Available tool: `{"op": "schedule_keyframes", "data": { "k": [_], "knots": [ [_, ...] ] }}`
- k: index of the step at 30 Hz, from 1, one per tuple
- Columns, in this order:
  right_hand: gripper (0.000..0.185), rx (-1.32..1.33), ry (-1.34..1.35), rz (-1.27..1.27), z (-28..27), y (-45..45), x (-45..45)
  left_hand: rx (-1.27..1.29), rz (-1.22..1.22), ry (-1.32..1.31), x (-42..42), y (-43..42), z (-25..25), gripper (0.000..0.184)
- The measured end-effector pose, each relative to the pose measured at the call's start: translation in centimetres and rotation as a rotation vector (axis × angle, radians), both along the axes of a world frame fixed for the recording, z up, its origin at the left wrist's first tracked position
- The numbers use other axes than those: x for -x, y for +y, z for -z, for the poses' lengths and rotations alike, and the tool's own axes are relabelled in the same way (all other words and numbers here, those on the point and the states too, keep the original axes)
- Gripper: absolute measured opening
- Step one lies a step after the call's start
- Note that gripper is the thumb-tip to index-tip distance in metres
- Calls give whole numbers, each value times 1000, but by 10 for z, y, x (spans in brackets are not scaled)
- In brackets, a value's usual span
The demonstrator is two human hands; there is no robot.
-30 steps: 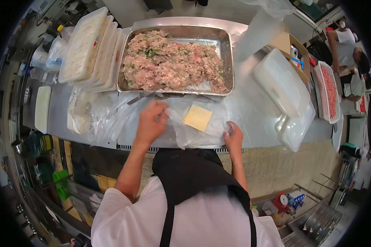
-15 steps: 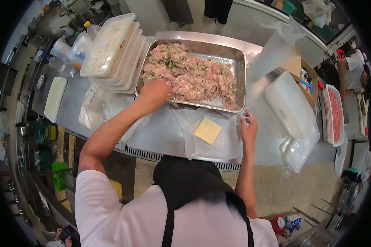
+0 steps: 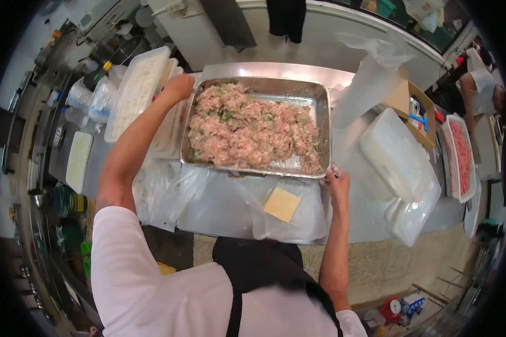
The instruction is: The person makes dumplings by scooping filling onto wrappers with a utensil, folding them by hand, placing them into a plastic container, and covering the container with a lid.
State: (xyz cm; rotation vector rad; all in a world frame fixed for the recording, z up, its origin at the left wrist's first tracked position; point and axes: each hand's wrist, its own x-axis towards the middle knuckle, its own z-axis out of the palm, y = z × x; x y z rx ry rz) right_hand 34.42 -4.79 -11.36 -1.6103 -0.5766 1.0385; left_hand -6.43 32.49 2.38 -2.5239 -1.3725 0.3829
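Observation:
A metal tray (image 3: 257, 171) of minced meat mix (image 3: 250, 132) with green bits lies on the steel table. My left hand (image 3: 179, 88) is closed at the tray's far left corner, beside the stacked tubs. At the near right corner my right hand (image 3: 337, 182) has its fingers closed round the tray's rim. Yellow square wrappers (image 3: 281, 204) rest on a clear plastic sheet (image 3: 312, 220) in front of the tray. What my left fingers grip at the corner is partly hidden.
Stacked plastic tubs (image 3: 135, 95) stand left of the tray, with crumpled plastic (image 3: 163, 194) nearer me. Clear lids (image 3: 396, 154), a cardboard box (image 3: 419, 95) and a basket of pink meat (image 3: 460, 157) are on the right. Another person (image 3: 478, 84) stands at the far right.
My left hand has moved from the near side of the tray to its far left corner. My right hand has gone from the plastic sheet to the tray's near right corner.

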Motion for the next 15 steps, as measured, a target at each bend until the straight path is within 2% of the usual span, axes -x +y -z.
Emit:
{"op": "schedule_keyframes", "data": {
  "k": [1,3,7,9,10,13,15],
  "knots": [
    [42,4,0,17,4,-1,-1,4,17,0,1,9,19,18],
    [41,-54,88,-3,12,0,-4,217,33,-86,-7,17,50,21],
    [40,-96,94,21,4,1,3,302,2,-98,-37,-17,38,21],
    [41,-75,103,10,0,1,5,508,15,-345,-56,-34,40,19],
    [41,-93,105,16,1,1,5,382,108,-284,-64,-47,44,16],
    [40,-120,105,3,3,2,2,360,151,-414,-96,-88,45,13],
    [40,-131,104,-13,4,0,1,304,108,-410,-116,-118,53,13]
  ]
}}
